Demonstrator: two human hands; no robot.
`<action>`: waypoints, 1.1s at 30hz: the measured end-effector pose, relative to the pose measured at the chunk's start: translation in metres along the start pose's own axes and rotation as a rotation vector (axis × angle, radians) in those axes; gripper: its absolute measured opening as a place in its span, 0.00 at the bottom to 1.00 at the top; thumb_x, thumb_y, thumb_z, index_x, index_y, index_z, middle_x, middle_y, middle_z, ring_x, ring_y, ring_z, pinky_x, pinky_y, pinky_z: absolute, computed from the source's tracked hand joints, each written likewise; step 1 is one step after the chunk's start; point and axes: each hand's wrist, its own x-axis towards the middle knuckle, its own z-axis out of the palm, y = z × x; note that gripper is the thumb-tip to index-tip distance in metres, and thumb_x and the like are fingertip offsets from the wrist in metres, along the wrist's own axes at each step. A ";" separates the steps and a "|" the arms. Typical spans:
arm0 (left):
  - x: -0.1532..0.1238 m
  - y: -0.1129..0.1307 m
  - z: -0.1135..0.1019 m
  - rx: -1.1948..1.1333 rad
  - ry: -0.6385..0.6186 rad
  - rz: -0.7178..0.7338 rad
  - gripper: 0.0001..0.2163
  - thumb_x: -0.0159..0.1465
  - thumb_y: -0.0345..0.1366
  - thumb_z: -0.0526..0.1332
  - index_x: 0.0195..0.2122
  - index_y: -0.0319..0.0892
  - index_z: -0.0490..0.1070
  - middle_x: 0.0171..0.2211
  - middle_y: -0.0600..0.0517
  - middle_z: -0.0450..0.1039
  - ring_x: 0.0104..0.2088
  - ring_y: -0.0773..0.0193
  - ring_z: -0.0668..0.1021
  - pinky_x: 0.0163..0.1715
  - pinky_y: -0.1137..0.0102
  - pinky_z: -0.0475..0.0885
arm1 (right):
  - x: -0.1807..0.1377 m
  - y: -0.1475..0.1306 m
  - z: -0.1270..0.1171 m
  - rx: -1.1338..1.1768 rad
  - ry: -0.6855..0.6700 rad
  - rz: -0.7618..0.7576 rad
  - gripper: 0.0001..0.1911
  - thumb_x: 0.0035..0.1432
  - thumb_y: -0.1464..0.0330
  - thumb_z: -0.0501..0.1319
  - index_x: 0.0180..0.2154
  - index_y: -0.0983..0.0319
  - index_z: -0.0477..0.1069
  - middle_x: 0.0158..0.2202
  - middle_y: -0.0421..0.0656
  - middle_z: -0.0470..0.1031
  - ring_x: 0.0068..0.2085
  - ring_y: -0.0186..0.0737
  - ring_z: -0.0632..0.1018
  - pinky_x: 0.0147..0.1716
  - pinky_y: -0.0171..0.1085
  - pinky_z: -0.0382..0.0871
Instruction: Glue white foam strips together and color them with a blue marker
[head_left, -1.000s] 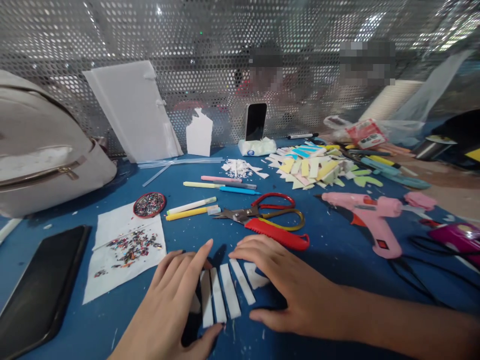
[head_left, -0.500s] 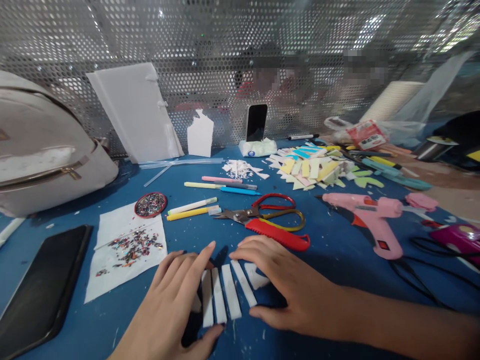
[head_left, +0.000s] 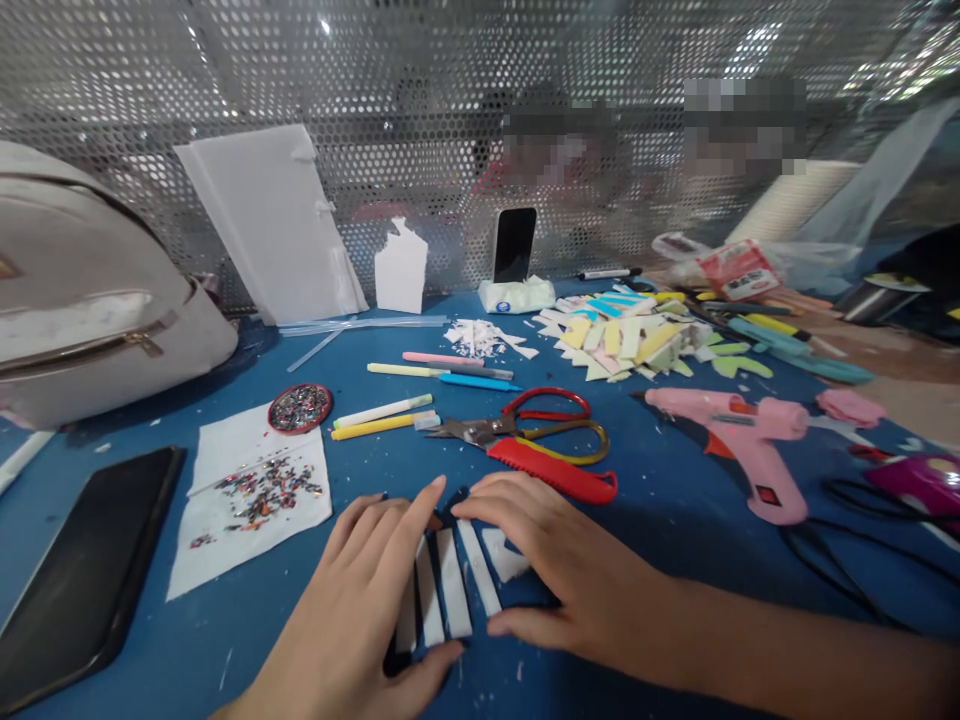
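Several white foam strips [head_left: 454, 590] lie side by side on the blue table [head_left: 660, 510] near the front edge. My left hand [head_left: 360, 610] lies flat at their left side, fingers stretched out and touching the strips, thumb under their near ends. From the right, my right hand [head_left: 570, 570] rests with spread fingers on the strips, its fingertips at their far ends. Neither hand grips anything. A small white foam offcut [head_left: 501, 553] shows beneath my right fingers.
Red-handled scissors [head_left: 540, 430] and a red cutter [head_left: 555, 470] lie just beyond the hands. A pink glue gun [head_left: 739, 430] sits right; glitter on paper [head_left: 255, 495], a black phone [head_left: 82, 570] and a grey bag [head_left: 90, 300] left. Markers [head_left: 382, 418], coloured foam scraps [head_left: 622, 335] and a perforated metal screen [head_left: 420, 120] lie farther back.
Both hands have slid a little closer together and the strips now lie tighter side by side. Everything else on the table stays put.
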 end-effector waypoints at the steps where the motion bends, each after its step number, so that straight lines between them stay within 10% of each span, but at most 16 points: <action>1: 0.000 0.000 0.000 -0.003 0.004 -0.001 0.44 0.60 0.29 0.63 0.74 0.48 0.39 0.57 0.46 0.70 0.57 0.51 0.71 0.60 0.52 0.65 | 0.000 0.001 0.000 0.000 0.007 -0.008 0.38 0.60 0.59 0.71 0.65 0.65 0.60 0.65 0.56 0.68 0.67 0.55 0.65 0.68 0.57 0.56; 33: -0.001 -0.007 0.007 0.002 0.040 0.049 0.40 0.64 0.33 0.61 0.74 0.47 0.41 0.55 0.46 0.72 0.55 0.49 0.73 0.59 0.50 0.65 | -0.002 -0.001 0.001 -0.023 0.046 -0.050 0.34 0.60 0.69 0.64 0.65 0.64 0.57 0.63 0.56 0.68 0.67 0.53 0.65 0.67 0.56 0.58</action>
